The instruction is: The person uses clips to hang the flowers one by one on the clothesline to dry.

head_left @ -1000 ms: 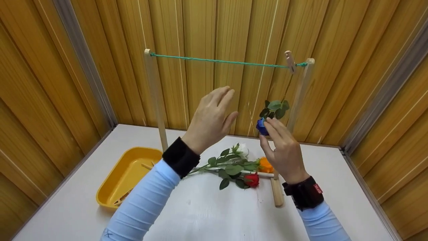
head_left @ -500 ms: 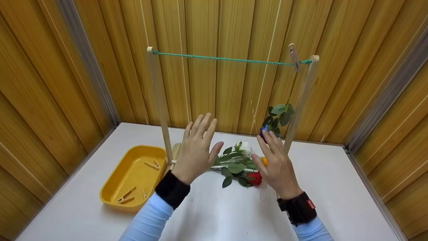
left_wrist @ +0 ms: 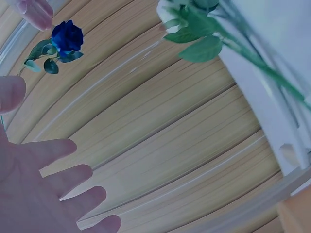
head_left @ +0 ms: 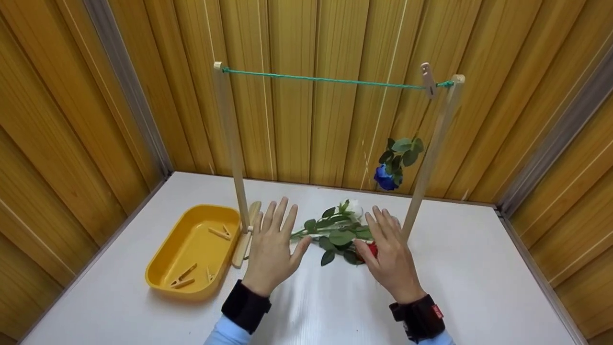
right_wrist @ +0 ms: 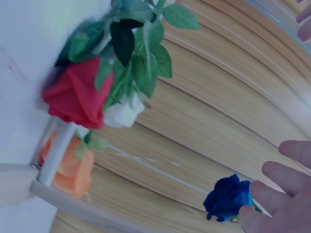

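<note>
My left hand [head_left: 273, 254] is held over the table with fingers spread, holding nothing. My right hand [head_left: 390, 258], also with straight fingers and nothing in it, overlaps the red rose [head_left: 373, 249] in the head view. A blue rose [head_left: 387, 177] hangs head down beyond it, its stem pinched by a clothespin [head_left: 428, 81] on the green cord [head_left: 316, 79]. Between the hands lie a white rose [head_left: 355, 209] and leafy stems. The orange rose [right_wrist: 73, 170] shows in the right wrist view, but my right hand hides it from the head view.
Two wooden posts [head_left: 232, 148] carry the cord; their foot [head_left: 239, 256] shows at left. A yellow tray [head_left: 155, 268] with several clothespins [head_left: 182, 283] stands on the white table [head_left: 325, 311], left of my left hand. Wood-patterned walls [head_left: 292, 124] enclose the back and sides.
Both hands have come down and back toward me from near the cord and the blue rose. My right hand has moved off the blue rose, which now hangs by itself.
</note>
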Demonstrator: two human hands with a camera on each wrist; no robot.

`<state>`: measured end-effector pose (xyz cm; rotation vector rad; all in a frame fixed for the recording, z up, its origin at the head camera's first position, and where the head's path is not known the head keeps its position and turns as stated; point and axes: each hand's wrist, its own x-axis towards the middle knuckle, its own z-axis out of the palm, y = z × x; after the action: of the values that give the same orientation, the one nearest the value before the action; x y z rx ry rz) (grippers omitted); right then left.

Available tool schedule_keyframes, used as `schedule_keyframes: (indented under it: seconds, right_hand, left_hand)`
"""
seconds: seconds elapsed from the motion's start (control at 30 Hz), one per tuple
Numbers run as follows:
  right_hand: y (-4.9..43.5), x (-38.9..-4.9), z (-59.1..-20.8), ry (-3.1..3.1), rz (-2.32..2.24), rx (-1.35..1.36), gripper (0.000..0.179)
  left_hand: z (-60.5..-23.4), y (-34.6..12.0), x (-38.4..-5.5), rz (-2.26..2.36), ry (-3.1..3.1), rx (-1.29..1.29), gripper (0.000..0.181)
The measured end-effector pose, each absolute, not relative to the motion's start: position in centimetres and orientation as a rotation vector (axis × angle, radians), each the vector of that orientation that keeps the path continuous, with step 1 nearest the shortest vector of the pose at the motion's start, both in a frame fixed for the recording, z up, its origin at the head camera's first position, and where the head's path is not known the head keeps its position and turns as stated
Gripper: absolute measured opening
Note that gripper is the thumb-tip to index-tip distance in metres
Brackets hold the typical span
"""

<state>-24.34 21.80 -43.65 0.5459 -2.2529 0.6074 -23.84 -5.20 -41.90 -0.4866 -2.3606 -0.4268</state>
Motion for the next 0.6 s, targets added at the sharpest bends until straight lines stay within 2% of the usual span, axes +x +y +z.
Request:
schedule_keyframes:
  seconds: [0.6]
  right_hand:
    - [20.7, -23.7, -47.9, -2.404, 0.704, 0.452, 0.064]
  left_hand:
    - [-46.4, -5.8, -23.2, -0.474, -2.47, -0.342, 0.06]
